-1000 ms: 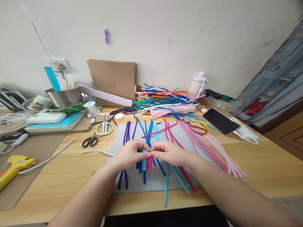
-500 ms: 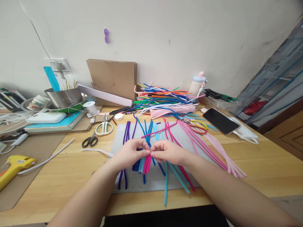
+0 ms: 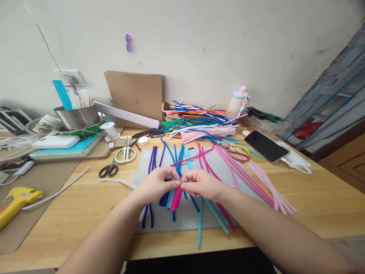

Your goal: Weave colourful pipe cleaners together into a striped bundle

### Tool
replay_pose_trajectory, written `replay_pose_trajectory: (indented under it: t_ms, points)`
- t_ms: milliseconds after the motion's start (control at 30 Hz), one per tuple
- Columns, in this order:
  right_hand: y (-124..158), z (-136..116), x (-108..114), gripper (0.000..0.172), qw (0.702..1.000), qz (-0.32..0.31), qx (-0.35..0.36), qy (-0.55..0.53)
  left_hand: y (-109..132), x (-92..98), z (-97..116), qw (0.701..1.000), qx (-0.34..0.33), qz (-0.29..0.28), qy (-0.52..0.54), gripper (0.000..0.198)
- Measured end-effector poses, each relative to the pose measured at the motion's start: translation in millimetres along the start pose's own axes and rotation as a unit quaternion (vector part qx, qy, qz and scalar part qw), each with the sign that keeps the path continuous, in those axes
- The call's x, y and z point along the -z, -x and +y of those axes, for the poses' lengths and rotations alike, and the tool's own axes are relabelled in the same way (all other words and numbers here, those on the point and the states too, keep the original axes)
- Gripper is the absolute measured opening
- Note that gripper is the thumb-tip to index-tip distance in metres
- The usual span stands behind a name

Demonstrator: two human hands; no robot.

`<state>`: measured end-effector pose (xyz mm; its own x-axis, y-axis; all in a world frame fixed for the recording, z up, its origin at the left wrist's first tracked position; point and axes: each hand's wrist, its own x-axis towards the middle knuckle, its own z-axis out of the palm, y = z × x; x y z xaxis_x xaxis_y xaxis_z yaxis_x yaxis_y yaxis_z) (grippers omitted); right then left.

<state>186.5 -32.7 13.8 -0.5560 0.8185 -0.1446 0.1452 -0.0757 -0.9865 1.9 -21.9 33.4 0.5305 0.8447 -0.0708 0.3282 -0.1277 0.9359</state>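
Both hands meet above the grey cutting mat (image 3: 182, 222), fingertips nearly touching. My left hand (image 3: 159, 183) pinches a row of short pipe cleaners (image 3: 168, 200) that hangs down in dark blue, light blue and hot pink. Thumb and index of my right hand (image 3: 202, 184) are closed at the pink end of that row. Loose pipe cleaners lie under and around the hands: purple ones (image 3: 153, 158) to the left, blue ones (image 3: 179, 156) behind, light blue ones (image 3: 200, 224) in front, hot pink ones (image 3: 209, 163) to the right. The fingers hide the row's upper ends.
Long pink pipe cleaners (image 3: 265, 182) spread to the right, near a phone (image 3: 266, 145). A mixed pile (image 3: 199, 121) lies at the back. Scissors with white handles (image 3: 125, 154) and black scissors (image 3: 108, 170) rest left of the mat. A yellow glue gun (image 3: 21, 201) lies far left.
The hands stay in almost the same place. The hot pink end of the row has spread slightly wider below the fingertips.
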Motion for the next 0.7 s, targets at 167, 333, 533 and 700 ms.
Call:
replay_pose_trajectory:
  t_ms: [167,333,533,700]
  points:
    - [0,0,-3,0.018,1.0,0.023,0.004,-0.003,1,-0.6,1,0.998,0.01,-0.037,0.047,0.012]
    - [0,-1,2,0.017,0.99,0.023,0.051,0.13,2,2.2,5,0.999,-0.02,-0.033,-0.023,0.018]
    - [9,-18,6,0.016,0.91,0.136,0.158,0.357,1,1.4,4,0.993,-0.006,0.042,-0.111,0.015]
    - [31,-48,39,0.019,0.817,0.328,0.221,0.419,0,4.3,-1,0.991,0.041,0.087,-0.095,0.02]
